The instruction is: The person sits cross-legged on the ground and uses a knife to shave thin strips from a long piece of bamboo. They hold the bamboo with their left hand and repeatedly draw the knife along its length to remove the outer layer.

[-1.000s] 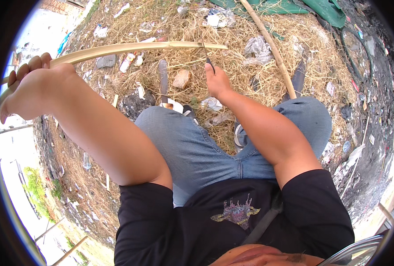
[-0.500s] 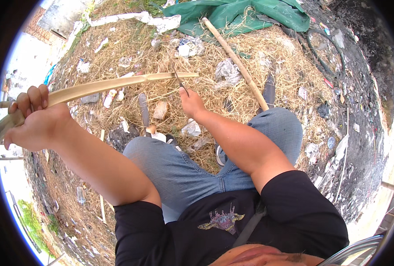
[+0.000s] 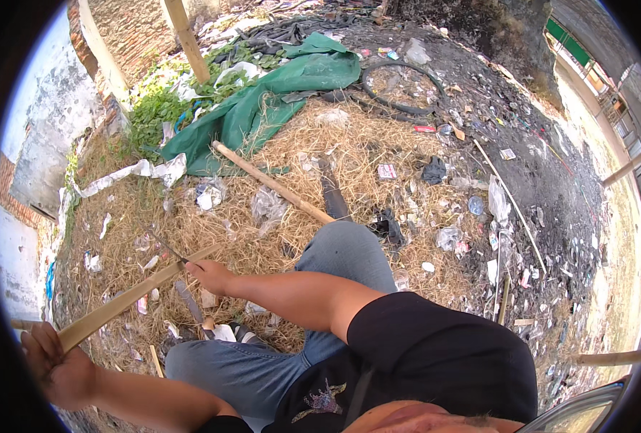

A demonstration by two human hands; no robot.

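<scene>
A long, pale split bamboo strip (image 3: 129,297) slants up from the lower left over the straw. My left hand (image 3: 62,366) is wrapped round its near end. Close to the strip's far end is my right hand (image 3: 209,277), closed on a knife whose thin dark blade (image 3: 166,246) points up and left, crossing the strip. Whether its edge touches the bamboo I cannot tell. Below the strip, by my foot, lies a grey blade-like tool (image 3: 189,299) with what looks like a wooden handle (image 3: 208,326).
A bamboo pole (image 3: 270,182) runs from my knee to a crumpled green tarp (image 3: 291,79). Dry straw (image 3: 248,238) and scattered litter cover the ground. A black rubber hose loop (image 3: 407,108) lies on dark soil at the right. Posts (image 3: 185,43) and a wall stand at the far left.
The whole view has swung to the right, so hands and strip appear lower and further left. The knife blade now points more to the left. Both hands keep their holds.
</scene>
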